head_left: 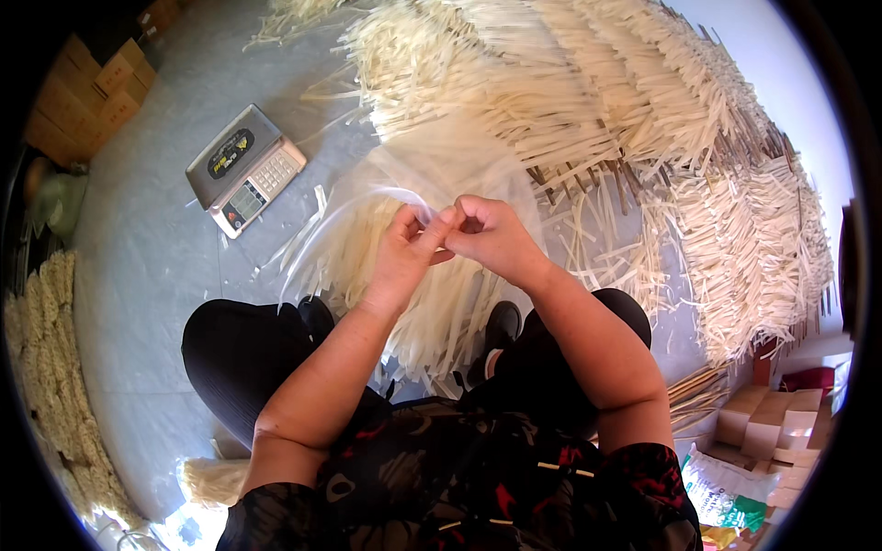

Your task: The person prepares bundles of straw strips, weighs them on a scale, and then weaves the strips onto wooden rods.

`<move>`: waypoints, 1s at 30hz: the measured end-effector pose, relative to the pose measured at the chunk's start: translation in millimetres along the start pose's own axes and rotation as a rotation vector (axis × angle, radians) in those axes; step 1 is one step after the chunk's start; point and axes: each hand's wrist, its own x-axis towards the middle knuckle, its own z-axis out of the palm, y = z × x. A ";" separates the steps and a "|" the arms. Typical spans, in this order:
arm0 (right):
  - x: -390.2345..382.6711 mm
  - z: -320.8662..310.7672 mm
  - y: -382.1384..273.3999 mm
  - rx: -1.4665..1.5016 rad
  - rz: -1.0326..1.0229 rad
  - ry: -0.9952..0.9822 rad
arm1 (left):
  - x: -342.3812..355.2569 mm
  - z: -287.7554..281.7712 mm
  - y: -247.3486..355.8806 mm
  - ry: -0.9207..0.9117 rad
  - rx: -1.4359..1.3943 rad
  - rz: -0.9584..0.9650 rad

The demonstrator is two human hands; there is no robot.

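Observation:
My left hand (410,241) and my right hand (489,237) meet at the centre, both with fingers pinched on a thin translucent plastic bag (487,165). A glossy, pale curved band, perhaps part of the bag, runs leftward from my fingertips and downward. Beneath the bag, between my legs, lies a heap of long, flat cream-coloured strips (432,331); whether any are inside it, I cannot tell. My fingertips overlap, so exactly what they grip on the bag is partly hidden.
Large piles of pale strips (551,92) spread across the back and right. An open digital scale (246,174) sits on the grey floor (138,239) at left. Cardboard boxes (87,96) stand back left, more (772,422) lower right. Bundles of material (46,367) line the left side.

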 end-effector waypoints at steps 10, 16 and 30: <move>2.1 -7.8 -0.6 -0.111 -0.003 -0.039 | 12.4 -26.2 0.6 -0.114 0.133 0.005; 2.9 5.4 -4.1 -0.705 -0.213 0.001 | 7.4 -24.7 -10.1 -0.063 0.442 0.164; 29.3 -23.9 -5.7 -0.654 -0.194 0.246 | 5.2 -39.9 -7.1 0.085 0.499 0.274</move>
